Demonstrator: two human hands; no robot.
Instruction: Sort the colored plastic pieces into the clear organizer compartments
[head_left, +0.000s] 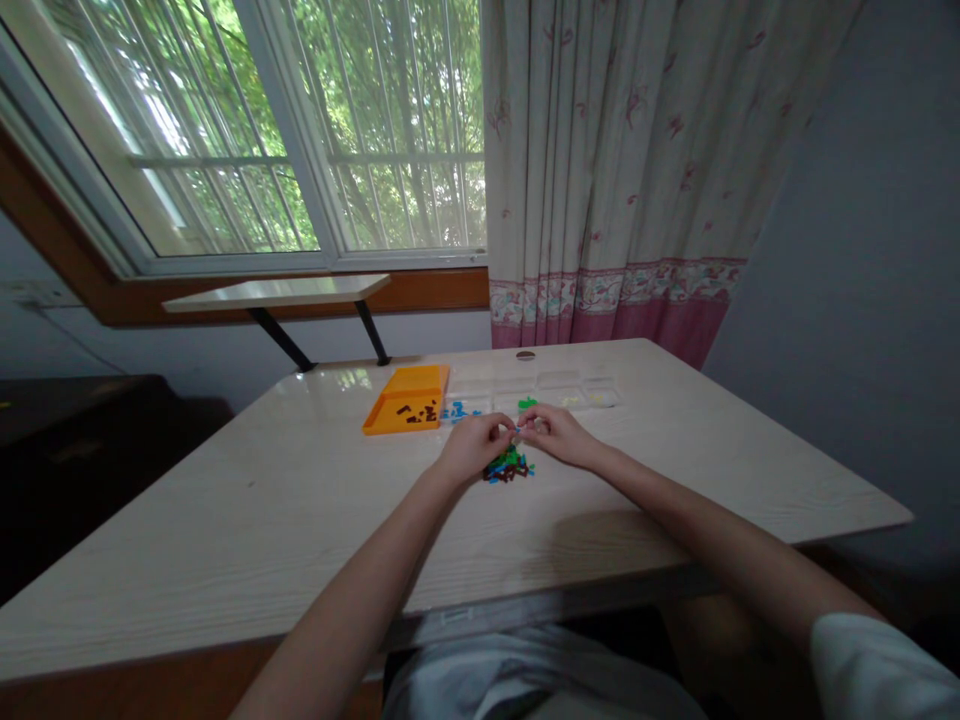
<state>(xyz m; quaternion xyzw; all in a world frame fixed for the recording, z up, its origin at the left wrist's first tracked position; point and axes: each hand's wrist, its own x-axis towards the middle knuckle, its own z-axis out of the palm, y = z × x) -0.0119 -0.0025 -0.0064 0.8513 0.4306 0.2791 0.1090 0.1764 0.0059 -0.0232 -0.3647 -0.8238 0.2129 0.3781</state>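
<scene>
Heap of small pieces (508, 466), coloured green, blue and dark reddish brown, lying loose on the pale wood-grain table (300, 520) directly in front of the person and below the meeting point of the 2 bare hands. The left hand (480, 443) reaches in from the left, its fingers bent and its fingertips pinched on a small blue piece (516, 431); it partly covers the near edge of the containers behind. The right hand (551, 433) comes from the opposite side, with thumb and forefinger closed on the same piece, so that the fingertips of both hands nearly touch. The exact shape of this piece is too small to tell.

Beyond the hands, a row of clear trays (616, 393) extends to the right of an open orange case (412, 379). Dark pieces (426, 413) lie in the near half of the case. Within the row, from left to right, are blue pieces (460, 410), bright green pieces (528, 403) and pale yellow pieces (598, 400), the last indistinct. At the rear left corner, a raised shelf (277, 291) stands on 2 dark supports. Behind the table are a barred window (405, 130) and a patterned curtain (600, 170).
</scene>
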